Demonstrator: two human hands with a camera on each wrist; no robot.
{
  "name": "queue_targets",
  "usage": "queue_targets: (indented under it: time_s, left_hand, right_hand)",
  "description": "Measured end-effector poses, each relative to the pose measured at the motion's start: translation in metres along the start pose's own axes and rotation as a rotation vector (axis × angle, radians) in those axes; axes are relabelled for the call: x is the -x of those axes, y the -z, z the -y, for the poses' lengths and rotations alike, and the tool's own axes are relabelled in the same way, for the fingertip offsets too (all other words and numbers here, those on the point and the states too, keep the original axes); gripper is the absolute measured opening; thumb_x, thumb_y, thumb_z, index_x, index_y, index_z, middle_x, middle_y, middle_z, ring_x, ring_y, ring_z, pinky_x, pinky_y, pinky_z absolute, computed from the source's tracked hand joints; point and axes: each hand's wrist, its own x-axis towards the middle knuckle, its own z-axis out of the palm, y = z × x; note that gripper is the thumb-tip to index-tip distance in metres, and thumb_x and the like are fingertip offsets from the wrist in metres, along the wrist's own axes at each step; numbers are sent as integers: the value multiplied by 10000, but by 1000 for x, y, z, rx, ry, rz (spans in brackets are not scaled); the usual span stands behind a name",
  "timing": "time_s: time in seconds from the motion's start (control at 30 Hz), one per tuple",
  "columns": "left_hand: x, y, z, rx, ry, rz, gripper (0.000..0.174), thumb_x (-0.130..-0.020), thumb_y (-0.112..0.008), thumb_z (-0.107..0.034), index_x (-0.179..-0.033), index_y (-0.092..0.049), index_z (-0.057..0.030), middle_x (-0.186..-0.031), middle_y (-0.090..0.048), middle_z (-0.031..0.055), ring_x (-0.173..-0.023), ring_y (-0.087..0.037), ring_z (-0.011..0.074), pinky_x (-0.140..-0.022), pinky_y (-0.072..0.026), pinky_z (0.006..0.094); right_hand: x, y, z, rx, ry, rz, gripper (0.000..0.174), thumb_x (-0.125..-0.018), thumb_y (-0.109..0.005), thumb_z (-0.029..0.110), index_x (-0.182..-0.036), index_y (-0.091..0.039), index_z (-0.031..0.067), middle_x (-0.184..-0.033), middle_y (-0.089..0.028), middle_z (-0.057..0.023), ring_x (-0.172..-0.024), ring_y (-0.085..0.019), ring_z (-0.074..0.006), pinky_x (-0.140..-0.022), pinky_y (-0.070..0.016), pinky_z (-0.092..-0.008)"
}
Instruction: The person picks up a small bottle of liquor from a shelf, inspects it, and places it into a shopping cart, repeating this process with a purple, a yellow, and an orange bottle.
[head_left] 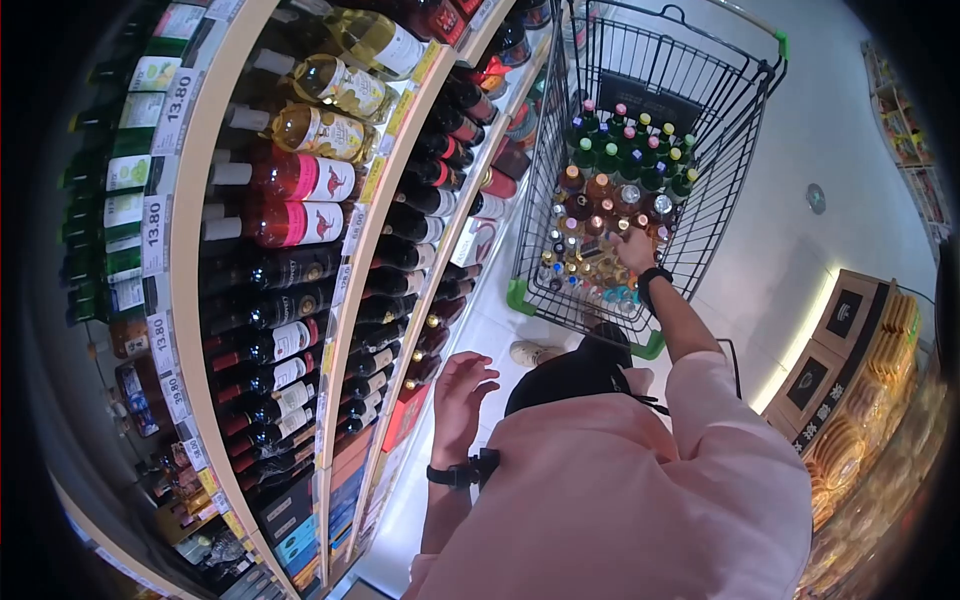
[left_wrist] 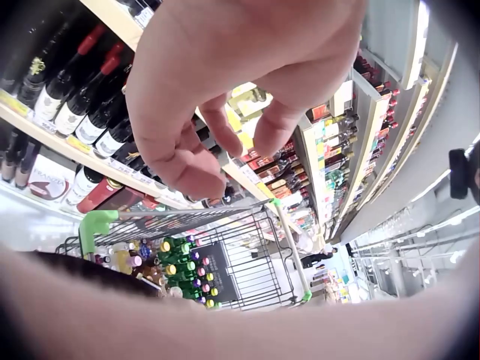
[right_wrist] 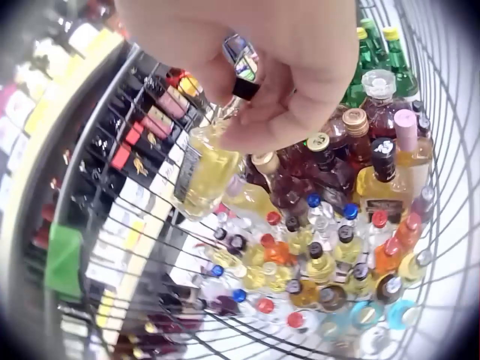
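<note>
My right hand (head_left: 633,250) reaches down into a black wire shopping cart (head_left: 648,98). In the right wrist view its fingers grip a small clear bottle of pale yellow liquid (right_wrist: 206,172), tilted, with a black cap (right_wrist: 246,89) between the fingers. Below and beside it stand many small bottles (right_wrist: 319,264) with red, blue and black caps. Larger brown bottles (right_wrist: 289,184) and green bottles (head_left: 612,158) stand farther up the cart. My left hand (head_left: 462,400) hovers by the wine shelf, fingers loosely bent and holding nothing.
Shelves of wine bottles (head_left: 290,345) run along the left, with price tags on their edges (head_left: 155,235). Pale floor tiles (head_left: 745,280) lie right of the cart. A stand with golden packages (head_left: 850,430) is at the lower right. Green corner pieces (head_left: 650,346) mark the cart's near end.
</note>
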Motion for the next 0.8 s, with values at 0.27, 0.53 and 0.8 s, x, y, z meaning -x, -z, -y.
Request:
queue_targets:
  time_s: [0.27,0.53,0.8]
  left_hand:
    - [-6,-4,11,41,40,-30,184,-933,-617,-100,-1107,-582,-51,-1073,-633,78,-944,-635,193,-809,-511,317]
    - [-2,0,11,59,40,-111,205,-909,-617,-94,-1106,-572,-53,-1093,-620,96,-947,-626,207,-827,-500,339]
    - [5,8,7,114,25,-156,179,-923,-589,-71,-1101,-578,-50,-1081,-624,83,-958,-623,184,-828,-494,316]
  right_hand:
    - [-4,-27,50,103,273,-48,203,-816,-657,156,-953,-668,6,-847,-692,-212,-840,-681,-379,-795,-526,-425]
    - [-32,-78,95,284,398,9,200,-810,-667,130,-980,-637,28,-861,-688,-220,-845,-669,-404,-772,-544,-480]
    - [-60,-122,79,442,388,70,206,-837,-643,142,-1034,-650,84,-914,-673,-251,-889,-660,-427,-798,-530,-529]
